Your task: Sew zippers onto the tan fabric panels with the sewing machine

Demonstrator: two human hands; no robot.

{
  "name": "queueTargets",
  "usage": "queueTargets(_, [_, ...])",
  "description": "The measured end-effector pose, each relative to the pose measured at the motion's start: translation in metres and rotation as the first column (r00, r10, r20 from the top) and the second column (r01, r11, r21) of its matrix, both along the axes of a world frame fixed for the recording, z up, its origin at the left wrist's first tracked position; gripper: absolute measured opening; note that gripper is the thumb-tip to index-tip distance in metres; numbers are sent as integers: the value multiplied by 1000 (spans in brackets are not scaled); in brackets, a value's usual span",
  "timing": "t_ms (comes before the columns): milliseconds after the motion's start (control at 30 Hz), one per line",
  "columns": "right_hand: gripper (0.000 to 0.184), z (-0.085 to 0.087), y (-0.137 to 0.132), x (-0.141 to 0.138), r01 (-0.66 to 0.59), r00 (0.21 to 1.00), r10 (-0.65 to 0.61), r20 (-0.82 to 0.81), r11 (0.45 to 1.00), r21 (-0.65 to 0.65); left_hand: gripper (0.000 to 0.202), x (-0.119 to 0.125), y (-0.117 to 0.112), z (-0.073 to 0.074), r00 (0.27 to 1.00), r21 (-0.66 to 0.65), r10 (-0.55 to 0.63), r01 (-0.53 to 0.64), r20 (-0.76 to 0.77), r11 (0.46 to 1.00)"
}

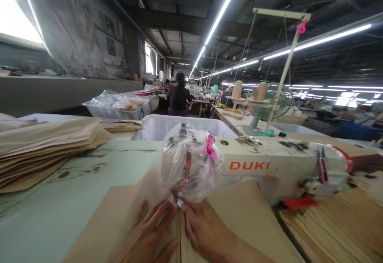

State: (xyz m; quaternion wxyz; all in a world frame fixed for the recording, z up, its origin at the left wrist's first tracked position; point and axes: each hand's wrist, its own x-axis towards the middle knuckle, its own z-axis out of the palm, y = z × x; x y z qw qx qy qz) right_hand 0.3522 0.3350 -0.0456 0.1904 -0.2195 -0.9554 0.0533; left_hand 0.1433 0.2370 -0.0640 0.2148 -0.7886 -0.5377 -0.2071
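Note:
Two brown, paper-like panels (236, 207) lie under the sewing machine head (191, 163), meeting along a line that runs toward me from the needle area. My left hand (149, 231) rests on the left panel, fingers spread, its fingertips close to the presser foot (176, 195). On the other side of that line, my right hand (206, 225) has its fingers curled and drawn together, right beside the foot. A small white patch (180, 202) shows at its fingertips; whether it is held or wrapped on a finger, I cannot tell. Clear plastic with a pink tie covers the machine head.
Brown sheets (44, 147) are stacked at left on the pale green table (119, 163); another stack (344, 219) lies at right. Behind the machine stands a white bin (188, 121). Thread cones (237, 90) and a fan (254, 115) stand beyond. A person (178, 95) sits farther back.

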Motion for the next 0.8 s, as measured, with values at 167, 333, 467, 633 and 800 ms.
queueTargets(167, [60, 0, -4, 2, -10, 1000, 10, 27, 1000, -4, 78, -4, 2, -4, 996, 70, -72, 75, -46, 995])
queueTargets(333, [62, 6, -3, 2, -20, 999, 21, 42, 999, -35, 76, -6, 10, -11, 996, 86, -68, 73, -65, 994])
queueTargets(467, [63, 9, 1, 5, -34, 998, 37, 53, 998, -51, 76, -5, 9, -17, 998, 89, -37, 42, -52, 995])
queueTargets(633, [62, 4, 4, 6, -36, 998, 37, 46, 999, -15, 76, -2, 5, -14, 999, 87, -47, 48, -21, 995])
queueTargets(800, [56, 5, 4, 5, -53, 999, 53, 8, 999, 4, 78, 0, 3, -5, 999, 63, -23, 25, -31, 998])
